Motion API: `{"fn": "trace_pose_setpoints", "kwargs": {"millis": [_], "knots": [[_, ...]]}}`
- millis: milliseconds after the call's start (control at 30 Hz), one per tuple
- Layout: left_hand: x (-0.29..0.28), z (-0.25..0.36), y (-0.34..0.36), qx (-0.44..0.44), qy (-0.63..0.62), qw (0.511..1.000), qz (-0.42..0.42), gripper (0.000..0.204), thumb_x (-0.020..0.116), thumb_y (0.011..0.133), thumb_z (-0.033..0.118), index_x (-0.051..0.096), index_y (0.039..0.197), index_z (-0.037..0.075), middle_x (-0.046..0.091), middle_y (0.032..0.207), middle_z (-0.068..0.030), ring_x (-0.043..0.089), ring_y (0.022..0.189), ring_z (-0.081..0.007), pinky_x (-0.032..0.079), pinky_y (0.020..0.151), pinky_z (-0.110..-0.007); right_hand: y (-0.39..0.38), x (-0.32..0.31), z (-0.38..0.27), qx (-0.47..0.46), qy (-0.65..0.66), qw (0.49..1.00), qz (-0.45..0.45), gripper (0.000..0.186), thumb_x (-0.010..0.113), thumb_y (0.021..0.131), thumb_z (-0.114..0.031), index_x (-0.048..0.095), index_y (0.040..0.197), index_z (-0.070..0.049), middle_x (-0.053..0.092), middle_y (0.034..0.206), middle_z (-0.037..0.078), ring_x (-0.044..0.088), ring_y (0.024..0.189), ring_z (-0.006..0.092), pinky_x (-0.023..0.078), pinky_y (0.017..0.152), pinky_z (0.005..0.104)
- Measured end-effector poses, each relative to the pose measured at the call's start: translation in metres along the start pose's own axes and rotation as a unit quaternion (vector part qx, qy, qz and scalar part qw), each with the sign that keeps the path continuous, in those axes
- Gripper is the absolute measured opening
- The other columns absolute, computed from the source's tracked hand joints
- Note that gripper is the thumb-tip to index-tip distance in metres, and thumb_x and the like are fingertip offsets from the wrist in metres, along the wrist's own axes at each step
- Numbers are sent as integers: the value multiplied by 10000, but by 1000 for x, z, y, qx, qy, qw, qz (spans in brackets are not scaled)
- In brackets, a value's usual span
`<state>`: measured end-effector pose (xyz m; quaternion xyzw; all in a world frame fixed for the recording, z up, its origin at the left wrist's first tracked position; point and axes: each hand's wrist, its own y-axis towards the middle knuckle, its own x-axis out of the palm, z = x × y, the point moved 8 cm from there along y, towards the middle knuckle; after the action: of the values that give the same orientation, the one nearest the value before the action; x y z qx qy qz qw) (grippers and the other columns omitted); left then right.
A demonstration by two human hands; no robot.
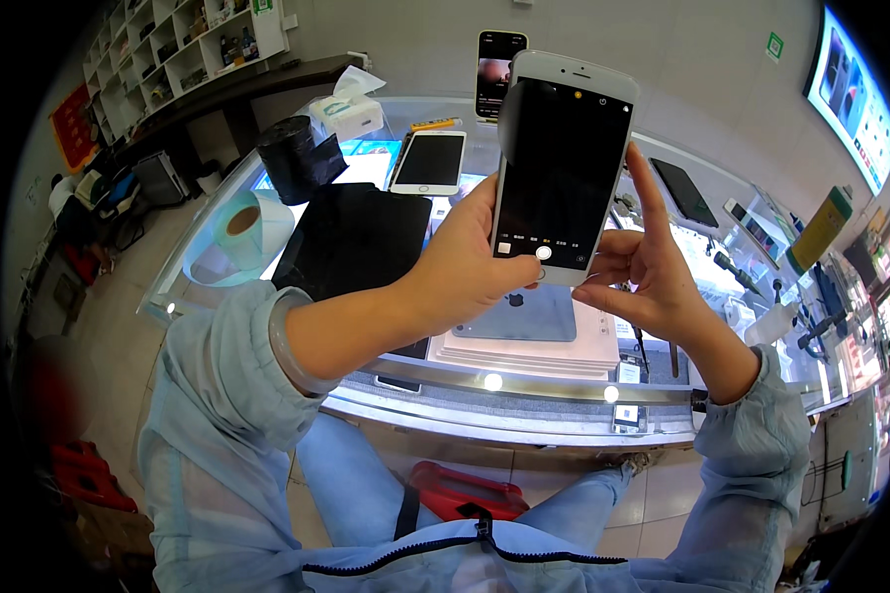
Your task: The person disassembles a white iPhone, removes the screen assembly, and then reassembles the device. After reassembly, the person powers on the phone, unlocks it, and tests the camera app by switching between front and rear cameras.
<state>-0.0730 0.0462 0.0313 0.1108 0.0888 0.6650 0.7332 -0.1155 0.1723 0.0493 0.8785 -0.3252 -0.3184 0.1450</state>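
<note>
A white-framed smartphone (564,168) is held up over the counter, its dark screen showing a camera app with a round shutter button near the bottom. My left hand (465,259) grips its lower left side, the thumb lying by the home button. On the other edge my right hand (653,267) steadies it, index finger stretched up along the side and the other fingers curled at the lower corner. Beneath the phone a blue-grey tablet (524,321) lies back up on a stack of pale pink boards or boxes (534,356).
A black flat sheet (351,237), a tape roll (242,222), a black roll (295,163) and a white tablet (431,161) lie left on the glass counter (415,374). Behind stand a tissue pack (351,117) and another phone (494,74). Rightward are a dark phone (682,193) and a bottle (821,227).
</note>
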Motion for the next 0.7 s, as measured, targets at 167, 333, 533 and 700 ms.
{"fn": "trace_pose_setpoints", "kwargs": {"millis": [167,333,533,700], "knots": [[2,2,0,11,7,1000,-15,629,570,719,-78,290,1273,29,527,1052,-85,579,923,-143,521,738,-286,-1,2,-1,-1,27,1000,-13,1064,658,667,56,-50,1415,-210,569,1084,213,655,818,264,559,729,358],[4,3,1,8,11,999,-31,680,596,707,-61,269,1293,51,511,1085,-84,573,959,-147,520,780,-294,-1,0,-1,1,10,1000,-7,1054,649,676,54,-55,1415,-207,624,924,179,660,781,250,560,707,352],[5,7,0,69,24,997,-3,653,598,627,-31,353,1230,26,541,992,-72,577,895,-128,492,757,-263,-1,1,0,10,-5,1000,-6,1045,651,689,43,-59,1417,-199,623,781,127,650,692,191,548,652,307],[8,10,1,80,22,996,-26,655,596,629,-27,345,1231,28,540,1016,-95,579,947,-161,491,803,-288,-1,2,0,13,11,1000,-4,1044,651,696,45,-64,1418,-194,612,744,106,644,675,176,529,628,280]]}}
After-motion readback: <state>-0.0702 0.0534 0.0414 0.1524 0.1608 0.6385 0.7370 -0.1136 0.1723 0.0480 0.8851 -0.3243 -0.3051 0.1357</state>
